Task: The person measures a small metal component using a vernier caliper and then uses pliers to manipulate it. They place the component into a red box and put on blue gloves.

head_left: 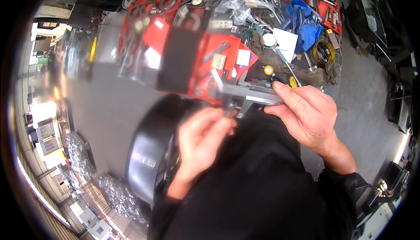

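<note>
My right hand (310,113) grips a caliper (261,95) by its beam, thumb and fingers pinched on the bar. The caliper lies roughly level above my lap, with its jaws toward my left hand. My left hand (199,139) is blurred, its fingertips pressed together beside the jaws. A small metal piece (235,105) shows between the jaws, close to the left fingertips. Its kind is too small and smeared to tell, and whether the left fingers hold it or the caliper's jaw is partly hidden.
Ahead, a cluttered bench carries red trays (153,4) of tools, a blue cloth (306,23), a dial gauge (268,70), a white paper (285,44) and a yellow round container (324,52). A black rounded object (146,152) stands at my left. Heaped metal shavings (120,196) lie farther left.
</note>
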The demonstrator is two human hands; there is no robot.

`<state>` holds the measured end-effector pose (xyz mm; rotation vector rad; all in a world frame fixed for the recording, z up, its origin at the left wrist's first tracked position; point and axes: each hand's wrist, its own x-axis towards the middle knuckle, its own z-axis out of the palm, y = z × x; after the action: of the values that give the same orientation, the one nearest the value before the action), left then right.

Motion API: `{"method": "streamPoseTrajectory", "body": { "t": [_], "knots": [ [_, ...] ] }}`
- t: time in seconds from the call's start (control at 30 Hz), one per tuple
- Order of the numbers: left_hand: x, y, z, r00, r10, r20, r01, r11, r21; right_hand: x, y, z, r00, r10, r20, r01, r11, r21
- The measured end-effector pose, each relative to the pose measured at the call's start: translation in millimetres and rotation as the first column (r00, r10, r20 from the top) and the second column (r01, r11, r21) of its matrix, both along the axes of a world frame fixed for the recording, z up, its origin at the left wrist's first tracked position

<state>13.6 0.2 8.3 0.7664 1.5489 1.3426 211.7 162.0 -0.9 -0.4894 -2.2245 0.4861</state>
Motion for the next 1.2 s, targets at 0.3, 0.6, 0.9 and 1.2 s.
{"method": "streamPoseTrajectory", "body": {
  "t": [0.3,0.6,0.9,1.2],
  "knots": [
    [1.6,-0.9,-2.3,1.000,-0.005,0.002,0.005,1.000,0.030,-0.6,0.5,2.7,1.000,-0.007,-0.006,0.007,1.000,-0.002],
    [5.8,-1.1,1.4,0.994,0.016,0.105,-0.019,1.000,0.025,-0.5,-3.6,4.6,0.999,-0.050,0.005,0.050,0.999,-0.014],
    [5.0,-2.5,-2.5,0.994,0.017,0.106,-0.023,0.998,0.052,0.9,-4.3,9.2,0.998,-0.044,0.055,0.044,0.999,-0.005],
    [3.1,-3.7,-4.8,0.995,0.000,0.098,-0.006,0.999,0.054,-0.5,-5.5,12.3,0.995,-0.040,0.088,0.040,0.999,0.000]
  ]
}}
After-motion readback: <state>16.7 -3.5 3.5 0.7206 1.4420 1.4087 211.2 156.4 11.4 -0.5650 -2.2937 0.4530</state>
